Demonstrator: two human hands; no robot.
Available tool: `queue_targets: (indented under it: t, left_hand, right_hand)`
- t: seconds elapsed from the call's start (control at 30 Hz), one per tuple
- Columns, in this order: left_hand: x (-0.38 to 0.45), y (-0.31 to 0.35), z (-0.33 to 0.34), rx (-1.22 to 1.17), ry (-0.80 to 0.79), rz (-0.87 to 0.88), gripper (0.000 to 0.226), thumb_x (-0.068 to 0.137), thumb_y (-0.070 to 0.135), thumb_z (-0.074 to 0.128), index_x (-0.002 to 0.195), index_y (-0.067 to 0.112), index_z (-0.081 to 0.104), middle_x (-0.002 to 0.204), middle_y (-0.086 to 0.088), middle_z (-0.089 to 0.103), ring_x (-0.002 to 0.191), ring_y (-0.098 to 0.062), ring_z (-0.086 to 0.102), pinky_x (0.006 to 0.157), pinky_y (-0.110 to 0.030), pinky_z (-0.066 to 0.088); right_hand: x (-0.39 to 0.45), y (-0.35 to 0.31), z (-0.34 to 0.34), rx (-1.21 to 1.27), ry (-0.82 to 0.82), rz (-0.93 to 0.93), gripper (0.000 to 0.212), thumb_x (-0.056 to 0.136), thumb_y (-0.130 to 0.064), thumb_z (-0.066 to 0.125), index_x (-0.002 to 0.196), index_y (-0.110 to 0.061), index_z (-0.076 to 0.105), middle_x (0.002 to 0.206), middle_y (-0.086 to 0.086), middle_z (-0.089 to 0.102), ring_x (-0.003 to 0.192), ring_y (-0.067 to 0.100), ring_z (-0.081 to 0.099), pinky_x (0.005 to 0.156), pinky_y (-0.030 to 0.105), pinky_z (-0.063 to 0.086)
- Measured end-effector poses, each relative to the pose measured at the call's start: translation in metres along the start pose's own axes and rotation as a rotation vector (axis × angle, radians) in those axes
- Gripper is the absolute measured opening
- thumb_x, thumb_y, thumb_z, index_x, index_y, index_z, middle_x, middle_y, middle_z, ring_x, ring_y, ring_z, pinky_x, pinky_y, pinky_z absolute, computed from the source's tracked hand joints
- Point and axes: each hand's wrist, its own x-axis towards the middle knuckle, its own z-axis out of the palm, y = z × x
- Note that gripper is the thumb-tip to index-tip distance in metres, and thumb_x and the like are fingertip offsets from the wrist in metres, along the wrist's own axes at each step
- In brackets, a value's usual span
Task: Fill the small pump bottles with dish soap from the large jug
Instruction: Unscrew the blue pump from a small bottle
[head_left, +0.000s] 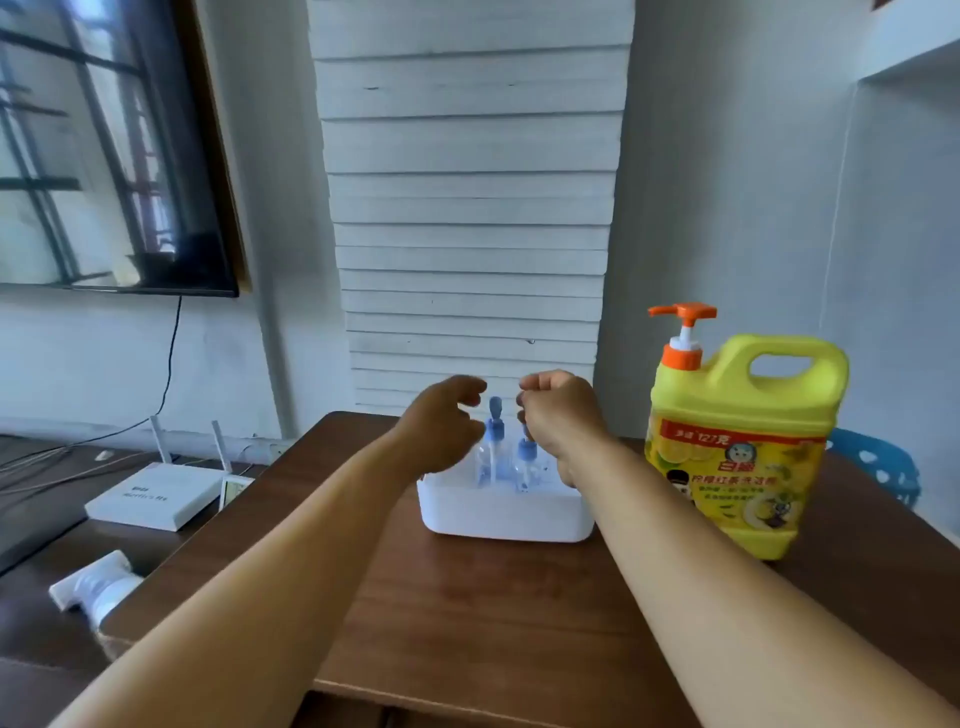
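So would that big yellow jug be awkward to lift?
Probably heavy: the yellow jug is bulky and looks opaque, so its fill cannot be read. Its moulded handle should give a firm hold. Its wide base suggests it will not tip easily.

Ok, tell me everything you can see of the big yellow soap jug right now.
The yellow jug looks like opaque plastic, with a moulded handle at its top right and an orange pump, its spout pointing left, still fitted. A yellow printed label covers its front. It stands upright on the brown table, right of the white tub; neither hand touches it.

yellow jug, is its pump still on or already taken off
On. The yellow jug stands upright on the table with its orange pump seated in the neck, apart from both hands.
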Motion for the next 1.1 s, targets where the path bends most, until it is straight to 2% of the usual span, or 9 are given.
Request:
queue_targets:
  t: [0.07,0.23,0.4,0.5,0.67,0.77,0.83,1.03,1.1]
  left_hand:
    - [0.003,-0.004,0.009,0.044,-0.046,-0.034,0.044,0.082,0.016,0.062,0.125,0.02,0.051,0.116,0.004,0.058,0.094,-0.015,0.059,0.078,-0.023,0.044]
    - [0.016,-0.013,0.03,0.142,-0.033,-0.052,0.018,0.086,0.03,0.056,0.097,0.017,0.061,0.085,0.005,0.062,0.061,-0.008,0.051,0.053,-0.02,0.038]
    - [0.021,-0.006,0.019,0.14,0.055,0.011,0.008,0.081,0.03,0.063,0.081,0.022,0.063,0.073,0.012,0.06,0.068,-0.01,0.055,0.054,-0.013,0.037]
    - [0.024,0.009,0.0,0.028,0.158,0.064,0.024,0.075,0.036,0.07,0.064,0.029,0.05,0.063,0.013,0.056,0.055,-0.001,0.048,0.05,-0.01,0.036]
    - [0.016,0.03,-0.019,-0.147,0.096,0.112,0.024,0.075,0.044,0.067,0.065,0.027,0.054,0.06,0.018,0.055,0.054,0.002,0.048,0.056,-0.01,0.039]
    - [0.005,0.03,-0.027,-0.377,-0.205,0.096,0.024,0.087,0.042,0.054,0.1,0.027,0.068,0.095,0.016,0.07,0.092,-0.001,0.063,0.09,-0.023,0.043]
    - [-0.001,0.028,-0.028,-0.528,-0.307,0.083,0.026,0.092,0.032,0.051,0.11,0.022,0.066,0.11,0.004,0.07,0.108,-0.012,0.062,0.098,-0.034,0.043]
    - [-0.006,0.035,0.007,-0.538,0.0,0.013,0.013,0.073,0.03,0.075,0.079,0.019,0.072,0.07,0.009,0.071,0.069,0.0,0.066,0.062,-0.011,0.047]
    - [-0.007,0.036,0.012,-0.542,-0.031,0.0,0.02,0.075,0.038,0.071,0.084,0.021,0.071,0.076,0.011,0.072,0.078,-0.001,0.066,0.07,-0.016,0.049]
  right_hand:
    - [0.006,0.007,0.0,-0.049,0.003,0.033,0.027,0.085,-0.007,0.037,0.095,-0.024,0.056,0.108,0.001,0.063,0.096,0.022,0.061,0.085,0.036,0.052]
    - [0.015,0.029,0.003,-0.105,-0.077,0.024,0.028,0.089,-0.005,0.039,0.105,-0.019,0.057,0.111,0.002,0.062,0.098,0.021,0.061,0.084,0.033,0.052]
    - [0.013,0.034,0.001,-0.196,-0.125,-0.028,0.037,0.085,-0.009,0.049,0.119,-0.024,0.055,0.11,-0.008,0.062,0.095,0.013,0.06,0.075,0.03,0.053]
    - [0.009,0.027,0.002,-0.145,-0.192,-0.105,0.039,0.084,-0.02,0.057,0.121,-0.027,0.053,0.111,-0.013,0.059,0.093,0.008,0.057,0.067,0.019,0.043]
    - [-0.006,0.014,-0.001,0.131,-0.287,-0.21,0.029,0.08,-0.032,0.068,0.107,-0.031,0.056,0.104,-0.02,0.062,0.095,-0.004,0.059,0.075,0.014,0.044]
    - [-0.014,0.016,-0.007,0.247,-0.358,-0.21,0.025,0.08,-0.029,0.069,0.104,-0.027,0.063,0.099,-0.012,0.07,0.096,0.004,0.064,0.078,0.018,0.048]
    - [-0.019,0.019,-0.012,0.341,-0.427,-0.196,0.024,0.08,-0.024,0.069,0.104,-0.023,0.067,0.098,-0.008,0.073,0.098,0.009,0.065,0.086,0.026,0.05]
    - [-0.029,0.031,-0.013,0.18,-0.229,-0.193,0.01,0.078,-0.028,0.071,0.087,-0.032,0.067,0.086,-0.018,0.072,0.084,-0.002,0.066,0.069,0.013,0.047]
    - [-0.029,0.032,-0.016,0.193,-0.171,-0.165,0.01,0.078,-0.031,0.072,0.086,-0.031,0.067,0.085,-0.017,0.072,0.08,-0.002,0.065,0.068,0.016,0.045]
